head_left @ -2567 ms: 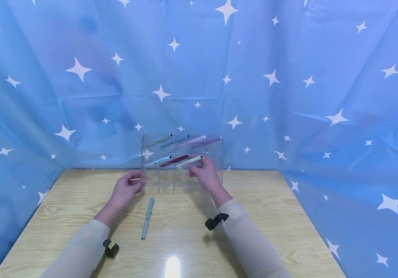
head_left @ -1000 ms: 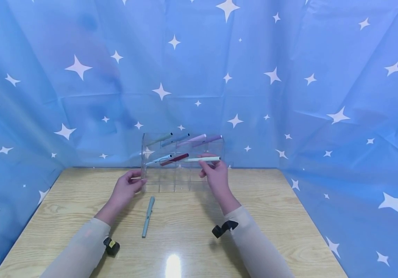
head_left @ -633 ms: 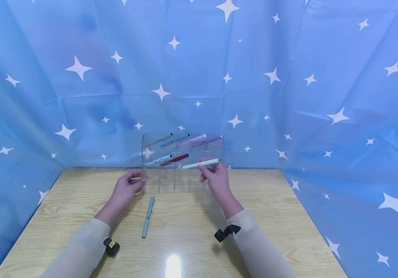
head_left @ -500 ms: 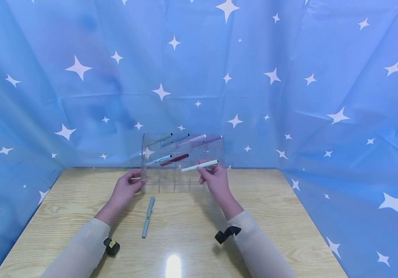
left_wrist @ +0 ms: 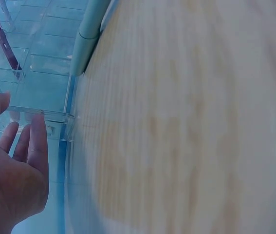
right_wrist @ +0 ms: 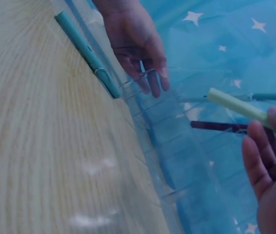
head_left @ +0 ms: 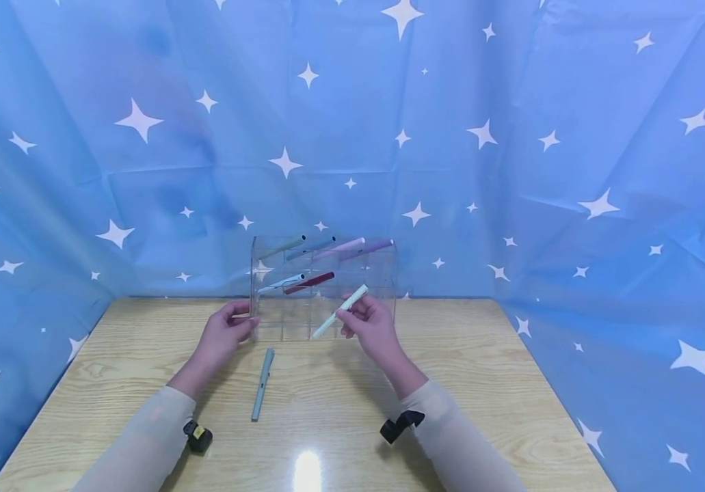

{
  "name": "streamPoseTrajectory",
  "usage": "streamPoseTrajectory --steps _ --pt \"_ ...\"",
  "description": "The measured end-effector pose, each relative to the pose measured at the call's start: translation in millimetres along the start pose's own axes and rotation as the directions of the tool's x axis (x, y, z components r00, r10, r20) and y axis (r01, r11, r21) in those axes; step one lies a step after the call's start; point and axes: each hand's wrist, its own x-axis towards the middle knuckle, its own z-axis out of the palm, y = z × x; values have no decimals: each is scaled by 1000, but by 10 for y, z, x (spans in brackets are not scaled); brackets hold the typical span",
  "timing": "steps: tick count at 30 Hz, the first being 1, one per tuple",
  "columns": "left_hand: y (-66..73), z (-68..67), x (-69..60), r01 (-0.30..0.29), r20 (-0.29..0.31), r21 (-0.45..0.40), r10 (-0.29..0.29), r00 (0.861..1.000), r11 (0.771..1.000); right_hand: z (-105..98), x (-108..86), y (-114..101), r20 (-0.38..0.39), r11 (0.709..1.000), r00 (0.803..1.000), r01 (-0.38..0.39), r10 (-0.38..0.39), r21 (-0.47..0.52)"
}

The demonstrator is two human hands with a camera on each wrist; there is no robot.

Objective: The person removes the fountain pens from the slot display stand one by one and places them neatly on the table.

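With six pens (head_left: 310,283) racked, the left hand (head_left: 221,338) is gripping the clear rack (head_left: 282,328), the right hand (head_left: 374,331) is pinching a pale-green pen (head_left: 353,298), seemingly leaving one teal pen (head_left: 262,385).

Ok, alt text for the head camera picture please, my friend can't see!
A right hand pinches a pale green pen at a clear rack holding six more pens. The left hand holds the rack's side; a teal pen lies on the table.

Pale green pen (head_left: 354,298), dark red pen (head_left: 309,283), white-starred blue backdrop (head_left: 352,123)
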Motion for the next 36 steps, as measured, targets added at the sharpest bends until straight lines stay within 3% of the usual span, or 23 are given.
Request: streamPoseTrajectory --steps 5,17,36 --pt "0 3 -20 5 1 5 -5 1000 1000 45 -50 23 30 999 999 16 -14 -41" --pt "14 16 -29 2 6 -5 -2 1000 1000 163 -152 52 136 996 990 -33 21 86" --pt "29 1 -33 -7 5 13 7 1000 1000 205 -220 126 171 990 984 -70 49 120"
